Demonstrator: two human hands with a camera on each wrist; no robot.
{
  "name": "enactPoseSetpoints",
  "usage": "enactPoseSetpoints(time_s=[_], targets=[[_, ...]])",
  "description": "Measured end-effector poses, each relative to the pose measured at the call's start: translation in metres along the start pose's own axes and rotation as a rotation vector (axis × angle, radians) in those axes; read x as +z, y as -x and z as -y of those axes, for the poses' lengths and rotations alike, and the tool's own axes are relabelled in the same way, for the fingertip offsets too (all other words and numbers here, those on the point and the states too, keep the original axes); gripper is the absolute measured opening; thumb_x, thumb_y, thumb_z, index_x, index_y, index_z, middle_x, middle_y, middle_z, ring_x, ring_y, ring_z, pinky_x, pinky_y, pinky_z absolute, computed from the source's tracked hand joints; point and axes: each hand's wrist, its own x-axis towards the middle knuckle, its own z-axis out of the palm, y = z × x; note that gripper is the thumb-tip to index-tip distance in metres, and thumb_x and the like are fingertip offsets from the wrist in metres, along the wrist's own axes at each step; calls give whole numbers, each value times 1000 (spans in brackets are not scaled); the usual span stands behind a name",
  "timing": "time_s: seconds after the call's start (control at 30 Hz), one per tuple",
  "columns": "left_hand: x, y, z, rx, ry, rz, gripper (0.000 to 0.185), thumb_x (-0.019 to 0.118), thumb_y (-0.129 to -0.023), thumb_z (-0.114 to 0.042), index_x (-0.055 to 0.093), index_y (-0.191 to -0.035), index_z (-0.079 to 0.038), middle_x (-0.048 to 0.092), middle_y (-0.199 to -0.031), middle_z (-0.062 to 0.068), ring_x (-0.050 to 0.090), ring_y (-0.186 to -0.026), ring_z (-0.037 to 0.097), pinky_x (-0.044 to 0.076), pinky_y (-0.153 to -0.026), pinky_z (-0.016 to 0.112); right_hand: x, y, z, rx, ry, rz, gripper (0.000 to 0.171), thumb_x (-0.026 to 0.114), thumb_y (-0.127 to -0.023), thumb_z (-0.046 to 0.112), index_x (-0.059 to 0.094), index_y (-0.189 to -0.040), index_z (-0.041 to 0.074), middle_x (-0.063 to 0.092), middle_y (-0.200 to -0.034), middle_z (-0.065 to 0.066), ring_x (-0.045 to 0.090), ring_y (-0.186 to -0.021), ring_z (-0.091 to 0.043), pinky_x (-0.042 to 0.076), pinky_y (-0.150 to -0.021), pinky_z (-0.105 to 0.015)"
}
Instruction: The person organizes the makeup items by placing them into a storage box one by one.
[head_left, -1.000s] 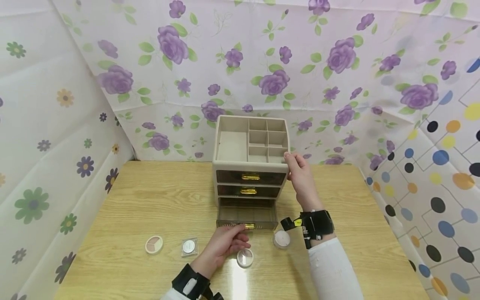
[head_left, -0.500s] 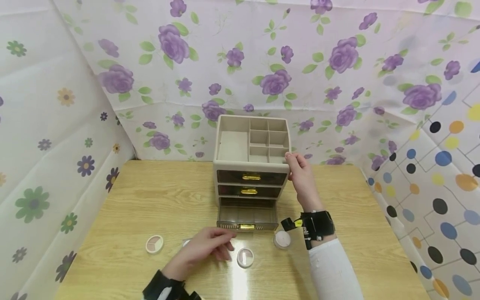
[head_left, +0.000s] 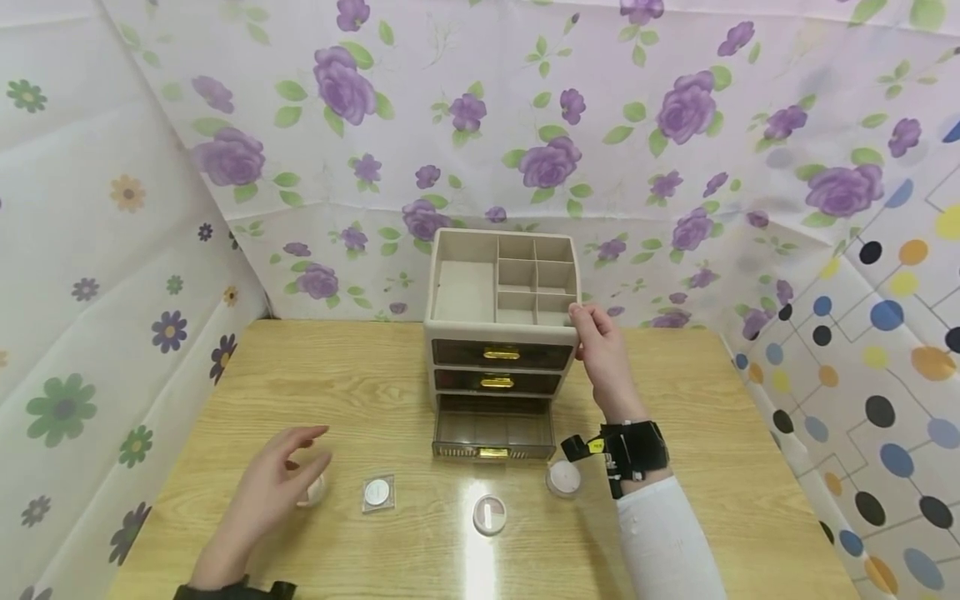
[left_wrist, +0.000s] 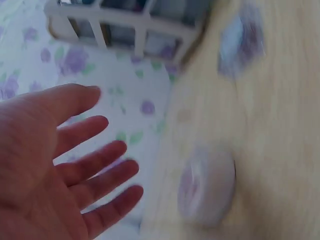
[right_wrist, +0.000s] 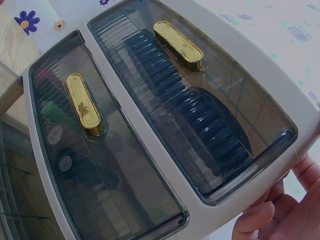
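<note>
I am bracing the drawer organizer [head_left: 501,333] with my right hand [head_left: 600,358] gripping its corner, while lowering my spread, empty left hand [head_left: 270,492] squarely over the round compact [head_left: 311,490] at the table's left.

A wooden desk [head_left: 360,375] with pale grain fills the lower half of the head view, with a bright streak of light glaring off its near edge. Cloth sheets wall it in on three sides — purple roses with green leaves on the back sheet [head_left: 525,125], small scattered daisies on the left sheet [head_left: 90,275], coloured dots joined by thin lines on the right sheet [head_left: 877,333].
</note>
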Motion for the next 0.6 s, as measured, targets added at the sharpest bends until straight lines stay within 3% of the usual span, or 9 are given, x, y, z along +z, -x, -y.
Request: enactPoseSetpoints(time_s=[0.1, 0.17, 0.3, 0.6], targets=[[-7, 6, 14, 30, -101, 41, 57, 77, -101, -22, 57, -148, 4, 52, -150, 30, 49, -135, 55, 43, -105, 71, 0, -1, 0, 5, -1, 4, 40, 59, -109, 51, 56, -96, 13, 50, -97, -3, 48, -96, -22, 39, -80, -40], [-7, 11, 22, 34, -118, 95, 66, 79, -99, -25, 52, -152, 5, 44, -156, 34, 42, -140, 60, 34, -108, 77, 0, -1, -1, 6, 1, 4, 40, 59, -109, 51, 56, -96, 13, 50, -98, -3, 48, -96, -21, 40, -80, -41], [-1, 18, 31, 28, -121, 153, 71, 82, -97, -26, 52, -153, 3, 41, -159, 34, 40, -142, 60, 32, -111, 76, 0, -2, 0, 7, 5, -2, 40, 60, -109, 51, 57, -97, 13, 50, -99, -4, 48, -96, -21, 40, -79, -39], [4, 19, 32, 29, -187, 182, 63, 85, -90, -12, 61, -147, 2, 53, -152, 30, 52, -135, 55, 40, -109, 71, 0, -1, 1, 13, 8, -9, 40, 59, -109, 51, 57, -98, 13, 51, -102, -4, 49, -98, -22, 40, -78, -35]])
